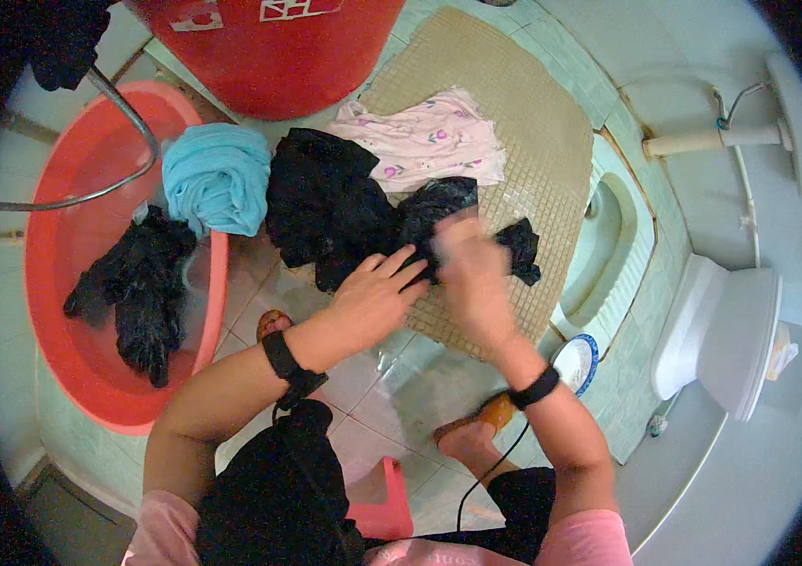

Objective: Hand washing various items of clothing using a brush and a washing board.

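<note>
Black wet clothing [334, 205] lies bunched on a beige ribbed mat [542, 134]. My left hand [381, 293] rests palm down at its near edge, fingers spread. Against the same cloth, just to the right, is my right hand [468, 262], blurred; its fingers cannot be made out well. A smaller black cloth end [520, 251] shows beyond it. Pink floral fabric [429, 138] lies spread behind the black clothing. On the rim of a red oval basin [213, 304] sits a rolled light-blue cloth [217, 177], and more black clothing [143, 290] lies in the basin's water.
A large red tub [273, 64] stands at the back. A squat toilet [610, 240] is right of the mat, with a blue-rimmed white bowl [576, 362] nearby. A metal shower hose [125, 177] crosses over the basin. A pink stool [390, 502] stands below me.
</note>
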